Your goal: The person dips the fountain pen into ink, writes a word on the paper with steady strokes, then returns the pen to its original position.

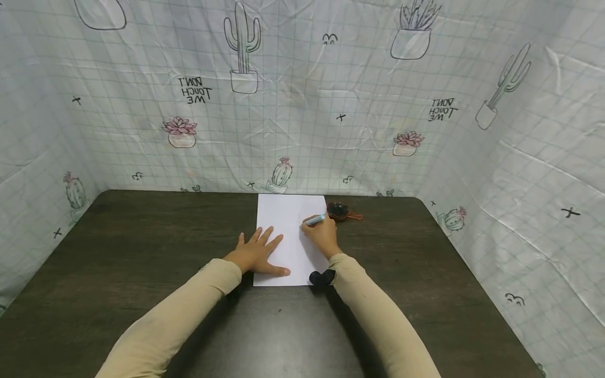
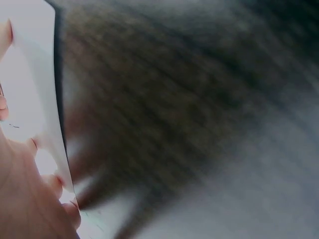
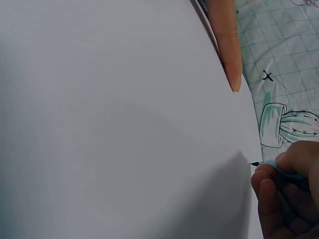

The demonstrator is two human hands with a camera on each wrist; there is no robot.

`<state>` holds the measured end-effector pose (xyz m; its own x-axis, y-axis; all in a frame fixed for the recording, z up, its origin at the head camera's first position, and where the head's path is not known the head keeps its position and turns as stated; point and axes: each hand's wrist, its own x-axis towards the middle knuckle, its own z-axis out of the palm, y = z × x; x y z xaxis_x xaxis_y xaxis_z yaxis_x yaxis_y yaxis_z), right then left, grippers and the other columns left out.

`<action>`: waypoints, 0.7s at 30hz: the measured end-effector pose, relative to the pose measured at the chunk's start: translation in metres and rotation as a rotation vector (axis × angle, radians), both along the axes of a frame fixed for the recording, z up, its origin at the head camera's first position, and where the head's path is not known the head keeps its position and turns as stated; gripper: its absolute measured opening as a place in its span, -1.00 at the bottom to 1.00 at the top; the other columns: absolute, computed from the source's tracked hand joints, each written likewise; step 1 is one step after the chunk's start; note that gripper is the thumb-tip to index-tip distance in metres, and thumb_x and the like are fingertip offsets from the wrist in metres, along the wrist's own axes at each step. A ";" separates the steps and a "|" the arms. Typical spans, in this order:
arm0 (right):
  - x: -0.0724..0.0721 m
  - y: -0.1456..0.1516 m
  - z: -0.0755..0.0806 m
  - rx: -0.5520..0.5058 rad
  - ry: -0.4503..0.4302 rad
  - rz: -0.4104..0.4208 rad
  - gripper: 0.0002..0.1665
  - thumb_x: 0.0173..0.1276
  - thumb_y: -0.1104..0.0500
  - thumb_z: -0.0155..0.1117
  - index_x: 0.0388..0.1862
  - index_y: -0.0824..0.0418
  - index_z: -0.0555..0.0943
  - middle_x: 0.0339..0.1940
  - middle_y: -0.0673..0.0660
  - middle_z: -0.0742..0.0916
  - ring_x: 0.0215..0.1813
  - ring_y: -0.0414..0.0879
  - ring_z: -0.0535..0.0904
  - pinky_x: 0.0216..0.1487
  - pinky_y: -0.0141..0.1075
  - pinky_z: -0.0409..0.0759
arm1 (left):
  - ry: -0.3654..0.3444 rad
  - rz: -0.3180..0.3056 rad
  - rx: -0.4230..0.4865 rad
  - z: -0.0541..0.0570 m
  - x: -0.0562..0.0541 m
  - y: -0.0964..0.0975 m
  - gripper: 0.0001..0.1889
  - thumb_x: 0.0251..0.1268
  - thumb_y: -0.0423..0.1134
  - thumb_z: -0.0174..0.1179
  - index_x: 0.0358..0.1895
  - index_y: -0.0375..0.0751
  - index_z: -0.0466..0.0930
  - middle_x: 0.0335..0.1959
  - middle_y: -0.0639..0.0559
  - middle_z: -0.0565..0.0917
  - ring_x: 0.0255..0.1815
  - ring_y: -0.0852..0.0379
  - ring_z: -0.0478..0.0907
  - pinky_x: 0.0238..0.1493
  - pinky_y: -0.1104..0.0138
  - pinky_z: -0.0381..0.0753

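A white sheet of paper lies on the dark table. My left hand rests on its left part with the fingers spread and the thumb pointing right. My right hand is over the sheet's right side and pinches a light blue pen. In the right wrist view the pen's dark tip points at the paper; whether it touches cannot be told. One finger of the left hand also shows there. A short dark mark appears on the paper in the left wrist view.
Just right of the sheet's far corner lies a small dark object with an orange-brown strap. The dark wooden table reaches back to a white cloth printed with cacti. A black device sits at the right wrist.
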<state>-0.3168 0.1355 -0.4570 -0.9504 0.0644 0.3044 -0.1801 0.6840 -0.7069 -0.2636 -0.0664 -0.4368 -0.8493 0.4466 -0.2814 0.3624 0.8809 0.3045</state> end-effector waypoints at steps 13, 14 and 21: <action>0.011 0.000 0.001 0.038 0.039 0.057 -0.92 0.10 0.29 0.37 -0.43 0.24 0.77 -0.43 0.13 0.78 -0.26 0.04 0.70 -0.16 -0.07 0.60 | -0.004 -0.003 0.004 0.001 0.001 0.000 0.02 0.10 0.45 0.09 0.56 0.09 -0.08 0.58 -0.10 -0.19 0.55 -0.22 -0.29 0.34 -0.34 -0.30; 0.012 0.000 0.001 0.043 0.038 0.059 -0.92 0.10 0.28 0.36 -0.43 0.23 0.77 -0.43 0.12 0.78 -0.26 0.03 0.69 -0.16 -0.08 0.60 | -0.005 -0.002 0.004 0.001 0.000 -0.001 0.02 0.10 0.45 0.09 0.56 0.09 -0.08 0.58 -0.10 -0.19 0.56 -0.21 -0.29 0.34 -0.34 -0.31; 0.018 0.000 0.002 0.028 0.029 0.114 -0.90 0.10 0.30 0.34 -0.41 0.24 0.77 -0.48 0.11 0.78 -0.40 -0.05 0.68 -0.35 -0.23 0.59 | -0.015 0.004 0.000 0.001 0.000 -0.001 0.03 0.08 0.46 0.09 0.56 0.10 -0.08 0.58 -0.09 -0.20 0.56 -0.19 -0.31 0.35 -0.33 -0.32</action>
<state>-0.2983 0.1354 -0.4547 -0.9418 -0.0525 0.3322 -0.2779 0.6776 -0.6809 -0.2638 -0.0671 -0.4361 -0.8466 0.4436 -0.2941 0.3545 0.8821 0.3101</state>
